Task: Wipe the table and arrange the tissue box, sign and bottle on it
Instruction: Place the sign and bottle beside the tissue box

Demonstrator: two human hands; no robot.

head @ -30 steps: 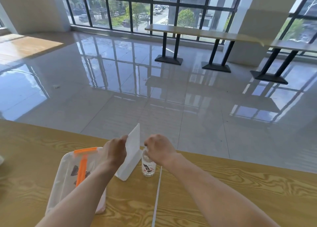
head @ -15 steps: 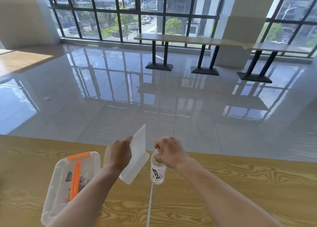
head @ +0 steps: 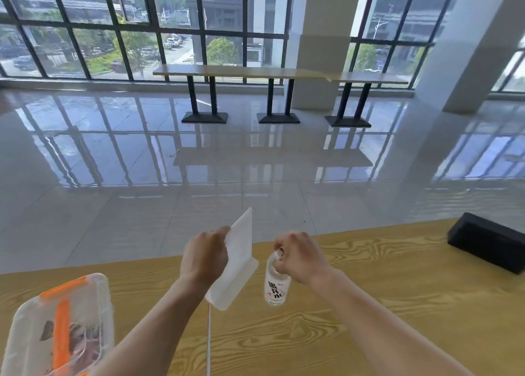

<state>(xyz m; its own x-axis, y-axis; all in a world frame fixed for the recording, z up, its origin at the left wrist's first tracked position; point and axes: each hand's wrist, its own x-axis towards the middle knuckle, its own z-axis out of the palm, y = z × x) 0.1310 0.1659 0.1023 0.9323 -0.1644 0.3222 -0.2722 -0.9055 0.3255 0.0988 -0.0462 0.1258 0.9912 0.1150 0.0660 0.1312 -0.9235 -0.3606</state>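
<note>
My left hand (head: 205, 256) grips the upright panel of a white table sign (head: 237, 265), whose base hangs tilted just above the wooden table (head: 383, 304). My right hand (head: 298, 256) holds a small clear bottle (head: 276, 287) by its neck; the bottle has a white label with red and black characters and is slightly tilted, at or just above the tabletop. Sign and bottle are close together, side by side. A black box (head: 488, 245), possibly the tissue box, lies at the table's far right edge.
A clear plastic container with an orange handle and clips (head: 61, 327) sits at the near left of the table. A seam (head: 208, 341) runs across the tabletop below the sign. Beyond the table's far edge is glossy floor, with long tables by the windows.
The view has swung right, bringing the black box into sight. Both hands, with sign and bottle, have shifted right along the table away from the plastic container.
</note>
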